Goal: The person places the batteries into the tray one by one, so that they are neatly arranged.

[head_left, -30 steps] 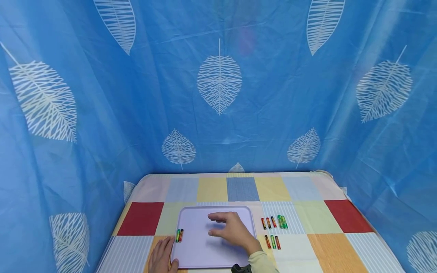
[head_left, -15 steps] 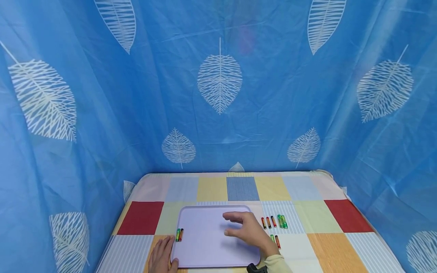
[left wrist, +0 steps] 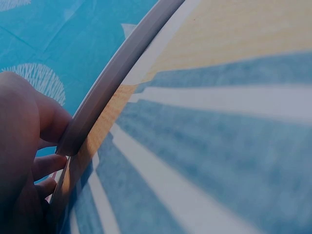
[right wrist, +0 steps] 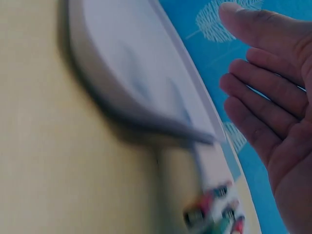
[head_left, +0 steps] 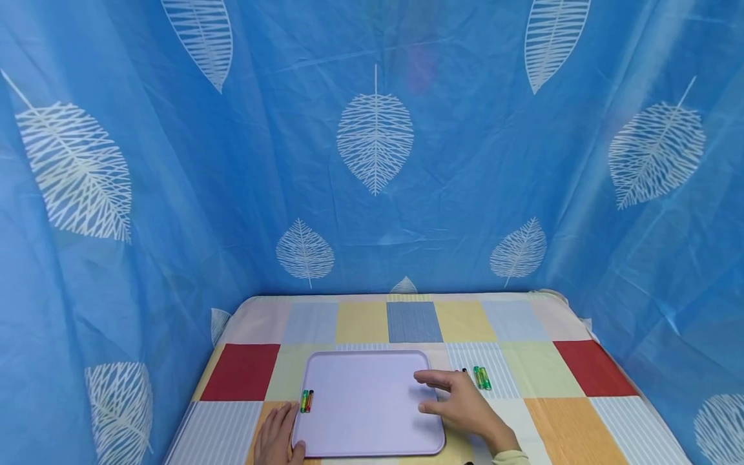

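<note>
A pale lilac tray (head_left: 366, 403) lies on the patchwork cloth. Near its left rim are two batteries side by side, a green battery (head_left: 304, 401) and a red-and-black battery (head_left: 309, 402). My left hand (head_left: 275, 436) rests at the tray's near left corner, fingers extended and thumb against the rim (left wrist: 105, 90). Over the tray's right edge hovers my right hand (head_left: 462, 407), holding nothing, its fingers spread from the thumb. Just beyond it lie two green batteries (head_left: 482, 378) on the cloth. Several more batteries (right wrist: 200, 209) blur below the right hand, mostly hidden by it in the head view.
Patchwork cloth (head_left: 558, 426) covers the table. Blue curtains (head_left: 372, 226) with white leaf prints enclose it at the back and both sides.
My right hand has moved right, from over the tray's middle to its right edge, now covering most batteries on that side. The left hand and the tray stay put.
</note>
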Tool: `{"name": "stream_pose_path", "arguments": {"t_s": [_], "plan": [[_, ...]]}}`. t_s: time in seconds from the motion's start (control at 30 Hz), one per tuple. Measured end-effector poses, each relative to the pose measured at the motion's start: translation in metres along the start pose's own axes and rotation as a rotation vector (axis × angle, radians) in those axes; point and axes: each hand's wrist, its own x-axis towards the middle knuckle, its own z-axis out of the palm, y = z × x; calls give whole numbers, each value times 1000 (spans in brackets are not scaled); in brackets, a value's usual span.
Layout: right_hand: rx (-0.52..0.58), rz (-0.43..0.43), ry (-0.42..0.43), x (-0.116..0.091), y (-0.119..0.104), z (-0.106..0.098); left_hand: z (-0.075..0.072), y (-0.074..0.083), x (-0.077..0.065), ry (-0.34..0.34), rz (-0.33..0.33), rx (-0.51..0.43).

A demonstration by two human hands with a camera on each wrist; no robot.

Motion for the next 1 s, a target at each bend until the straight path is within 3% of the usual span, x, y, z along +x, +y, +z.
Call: {"name": "stream_pose_path", "arguments": {"t_s": [0.13, 0.3, 0.73, 1.0], "plan": [[8, 1, -1, -14, 6, -15, 1, 1, -1, 14, 8, -16], [-23, 73, -12, -27, 13, -29, 2, 3, -2, 13, -3, -20], [-145, 128, 5, -46, 24, -53, 2, 4, -1, 55, 16, -4], [-188, 232, -4, -55, 27, -59, 0, 6, 0, 19, -13, -1]]}}
